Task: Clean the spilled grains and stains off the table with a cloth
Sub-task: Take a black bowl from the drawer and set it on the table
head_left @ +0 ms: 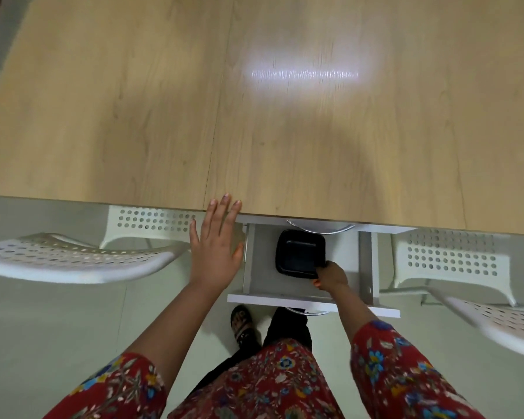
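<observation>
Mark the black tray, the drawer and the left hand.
black tray [298,252], head view, centre of its base.
drawer [263,279], head view, bare floor left of the tray.
left hand [217,249], head view, back of the hand.

Table [285,131]: light tan wood grain, white glare patch. Drawer [285,299]: white front, grey inside. Container [300,252]: black. Chairs [73,261]: white, perforated with round holes. Sleeves [406,373]: red, floral print in blue and yellow. Trousers [291,328]: black. Floor [43,328]: pale grey-green

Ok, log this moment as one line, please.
left hand: open, fingertips at light wooden table edge | right hand: grips black square plastic container inside pulled-out white drawer
</observation>
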Action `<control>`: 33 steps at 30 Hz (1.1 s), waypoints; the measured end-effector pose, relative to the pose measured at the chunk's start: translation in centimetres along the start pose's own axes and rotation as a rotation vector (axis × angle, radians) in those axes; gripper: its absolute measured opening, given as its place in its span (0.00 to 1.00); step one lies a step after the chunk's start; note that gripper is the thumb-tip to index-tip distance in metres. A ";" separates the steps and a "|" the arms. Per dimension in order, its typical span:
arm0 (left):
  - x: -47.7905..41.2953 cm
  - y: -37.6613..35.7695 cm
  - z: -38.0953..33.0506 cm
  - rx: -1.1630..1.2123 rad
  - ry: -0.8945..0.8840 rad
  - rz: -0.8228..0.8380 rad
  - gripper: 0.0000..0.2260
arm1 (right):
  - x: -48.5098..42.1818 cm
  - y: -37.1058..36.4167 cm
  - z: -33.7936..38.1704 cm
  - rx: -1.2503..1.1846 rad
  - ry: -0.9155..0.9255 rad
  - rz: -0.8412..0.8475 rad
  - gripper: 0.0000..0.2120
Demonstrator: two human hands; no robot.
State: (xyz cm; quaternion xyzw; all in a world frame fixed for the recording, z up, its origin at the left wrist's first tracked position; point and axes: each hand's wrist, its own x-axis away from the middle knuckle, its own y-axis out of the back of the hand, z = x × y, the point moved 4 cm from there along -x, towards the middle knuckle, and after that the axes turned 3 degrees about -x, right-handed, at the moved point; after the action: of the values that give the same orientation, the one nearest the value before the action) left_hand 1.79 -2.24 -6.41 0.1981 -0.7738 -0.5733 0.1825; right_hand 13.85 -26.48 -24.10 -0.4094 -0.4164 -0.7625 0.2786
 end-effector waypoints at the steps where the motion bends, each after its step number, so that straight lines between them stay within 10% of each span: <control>1: 0.0 0.0 0.1 -0.009 -0.004 0.024 0.39 | 1.0 0.3 0.2 -0.032 0.004 0.024 0.10; 15: -0.1 1.9 0.3 0.007 -0.056 0.131 0.37 | 20.8 9.9 6.7 -0.220 0.384 0.033 0.10; 26: -0.3 2.1 -0.2 -0.013 -0.066 0.127 0.38 | 17.4 11.3 15.2 -0.346 0.506 -0.322 0.12; 33: -0.4 2.3 -0.3 -0.016 -0.040 0.118 0.37 | 17.1 11.2 15.4 -0.428 0.539 -0.269 0.17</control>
State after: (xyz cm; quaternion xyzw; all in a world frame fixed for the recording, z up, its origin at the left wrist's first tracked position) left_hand 2.09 -1.64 -4.19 0.1391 -0.7830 -0.5717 0.2019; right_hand 19.79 -20.19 0.03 -0.1846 -0.2091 -0.9426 0.1837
